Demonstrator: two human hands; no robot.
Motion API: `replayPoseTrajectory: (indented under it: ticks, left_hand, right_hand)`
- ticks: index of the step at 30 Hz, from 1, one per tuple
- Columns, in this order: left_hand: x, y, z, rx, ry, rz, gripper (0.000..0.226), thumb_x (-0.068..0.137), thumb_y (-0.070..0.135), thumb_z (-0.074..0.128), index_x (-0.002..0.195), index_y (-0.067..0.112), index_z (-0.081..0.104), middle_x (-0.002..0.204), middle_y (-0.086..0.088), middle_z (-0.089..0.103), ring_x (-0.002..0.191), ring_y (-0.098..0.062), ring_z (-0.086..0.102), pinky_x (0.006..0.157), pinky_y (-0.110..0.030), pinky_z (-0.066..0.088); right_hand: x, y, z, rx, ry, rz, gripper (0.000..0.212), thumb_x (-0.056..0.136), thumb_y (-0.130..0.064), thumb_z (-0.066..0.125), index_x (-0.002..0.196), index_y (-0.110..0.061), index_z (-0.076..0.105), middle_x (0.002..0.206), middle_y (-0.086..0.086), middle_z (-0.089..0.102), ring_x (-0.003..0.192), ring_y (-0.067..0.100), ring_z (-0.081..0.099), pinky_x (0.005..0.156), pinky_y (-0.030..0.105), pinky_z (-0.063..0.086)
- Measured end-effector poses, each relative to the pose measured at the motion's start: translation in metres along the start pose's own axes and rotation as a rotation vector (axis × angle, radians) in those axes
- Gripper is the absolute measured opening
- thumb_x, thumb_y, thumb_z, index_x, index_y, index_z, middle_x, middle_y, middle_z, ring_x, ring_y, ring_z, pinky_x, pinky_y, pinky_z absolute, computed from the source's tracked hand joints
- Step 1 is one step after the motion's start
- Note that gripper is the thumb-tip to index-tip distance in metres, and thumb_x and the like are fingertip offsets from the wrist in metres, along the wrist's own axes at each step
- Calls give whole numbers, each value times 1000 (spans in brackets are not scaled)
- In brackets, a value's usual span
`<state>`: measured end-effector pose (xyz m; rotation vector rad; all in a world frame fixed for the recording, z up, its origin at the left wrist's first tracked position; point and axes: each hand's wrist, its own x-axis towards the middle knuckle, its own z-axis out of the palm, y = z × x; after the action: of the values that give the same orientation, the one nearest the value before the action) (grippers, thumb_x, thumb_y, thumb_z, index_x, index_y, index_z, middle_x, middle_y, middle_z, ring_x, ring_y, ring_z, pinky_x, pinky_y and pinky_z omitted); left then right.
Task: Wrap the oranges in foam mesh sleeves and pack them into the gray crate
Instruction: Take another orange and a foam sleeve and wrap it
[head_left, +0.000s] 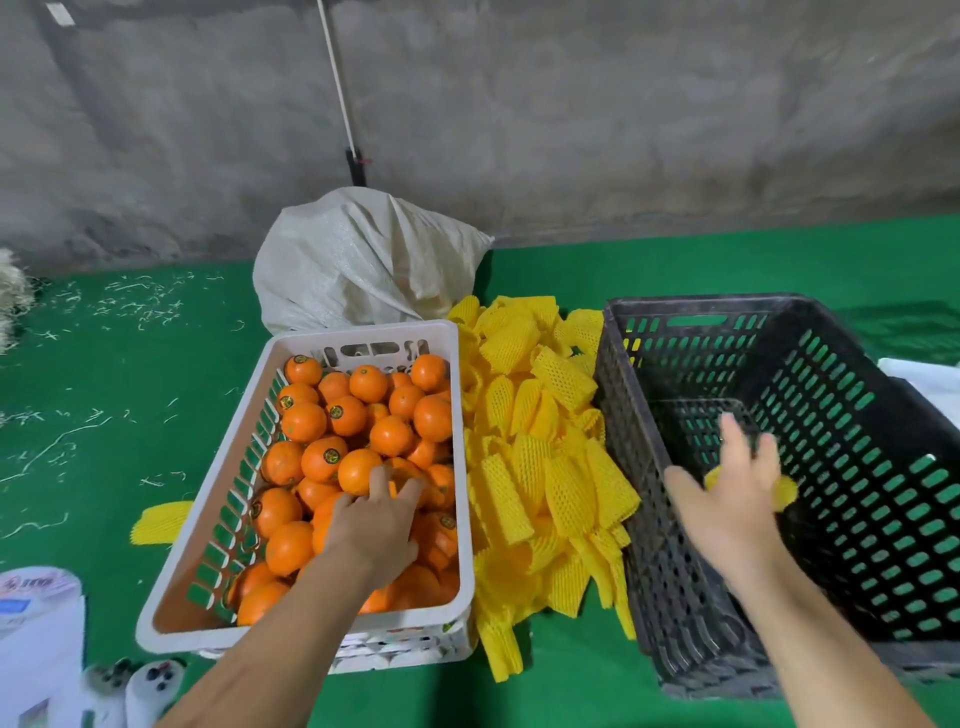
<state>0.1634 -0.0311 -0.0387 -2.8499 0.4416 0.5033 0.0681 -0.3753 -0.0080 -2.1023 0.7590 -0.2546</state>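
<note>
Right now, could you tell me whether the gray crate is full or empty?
Nearly empty: bare slotted floor and walls show in the gray crate; only the right hand with a yellow-sleeved piece is inside.

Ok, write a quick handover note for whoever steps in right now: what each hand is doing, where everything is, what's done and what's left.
Left hand: in the white crate, fingers curled over a bare orange.
Right hand: over the gray crate, fingers spread, a yellow-sleeved piece just beneath it; whether it is gripped or let go I cannot tell.
Foam mesh sleeves: piled between the two crates; one stray sleeve lies left of the white crate.
Done: at most the one sleeved piece; the gray crate looks otherwise empty.
Left: the white crate is full of unwrapped oranges to sleeve and pack.
</note>
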Motion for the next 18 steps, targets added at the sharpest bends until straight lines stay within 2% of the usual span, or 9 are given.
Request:
replayPoseTrajectory:
  ticks: [3, 4, 6, 7, 9, 11, 13, 16, 18]
  left_hand:
    - [11, 7, -5, 27, -67, 41, 98, 97, 43, 58, 167, 32, -9, 174, -11, -10, 145, -38, 45, 112, -47, 38]
    - [15, 10, -7, 8, -96, 50, 98, 99, 39, 57, 167, 31, -14, 175, -8, -12, 148, -37, 41, 114, -49, 37]
    - [20, 13, -12, -37, -107, 13, 91, 103, 30, 51, 167, 27, -13, 175, -7, -7, 146, -36, 45, 114, -51, 38]
    - [22, 14, -12, -45, -87, -21, 87, 105, 25, 50, 168, 26, -11, 174, -8, -3, 141, -36, 49, 112, -50, 41]
    - [24, 13, -10, -28, -52, -80, 82, 106, 18, 51, 168, 26, -1, 171, -12, 5, 134, -36, 56, 109, -47, 44]
    - [25, 13, -7, -51, -30, -119, 73, 106, 13, 50, 166, 29, 12, 167, -13, 18, 127, -36, 60, 109, -49, 45]
    - [25, 10, -5, -112, 24, -146, 67, 106, 12, 51, 162, 29, 19, 159, -10, 29, 117, -36, 65, 100, -47, 50]
    - [17, 5, -2, -195, 157, -150, 68, 102, 31, 62, 159, 25, 26, 151, -7, 34, 111, -34, 64, 85, -41, 52]
    - [7, 1, -1, -324, 294, -165, 74, 97, 51, 65, 159, 25, 33, 152, -6, 38, 115, -33, 62, 85, -42, 55]
  right_hand:
    - [-12, -10, 16, -484, -19, -428, 70, 93, -40, 67, 153, -39, 31, 167, 2, 6, 148, 35, 13, 115, 58, 27]
    - [-15, -16, 20, -580, -12, -538, 62, 92, -40, 67, 148, -38, 40, 164, 4, 15, 144, 35, 18, 112, 58, 31]
    - [-22, -27, 31, -621, -59, -654, 38, 91, -39, 67, 129, -38, 58, 159, 4, 29, 140, 33, 24, 108, 55, 33]
    - [-27, -31, 41, -623, -145, -683, 26, 92, -39, 65, 118, -40, 63, 160, 2, 30, 142, 32, 22, 110, 54, 30]
    - [-36, -35, 64, -662, -418, -685, 15, 97, -41, 59, 111, -41, 65, 169, 0, 15, 151, 30, 6, 118, 52, 18]
    - [-43, -33, 85, -752, -698, -618, 26, 99, -39, 56, 124, -43, 63, 172, -3, -3, 154, 30, -8, 123, 52, 8]
    - [-47, -28, 98, -810, -848, -594, 44, 101, -38, 54, 144, -40, 50, 171, -6, -10, 155, 30, -12, 124, 51, 6]
    - [-46, -23, 107, -746, -822, -584, 61, 103, -39, 51, 159, -32, 29, 171, -12, 0, 155, 24, -4, 124, 49, 9]
    - [-42, -23, 110, -675, -774, -541, 53, 103, -37, 51, 155, -35, 38, 170, -12, 5, 155, 23, -1, 123, 49, 10]
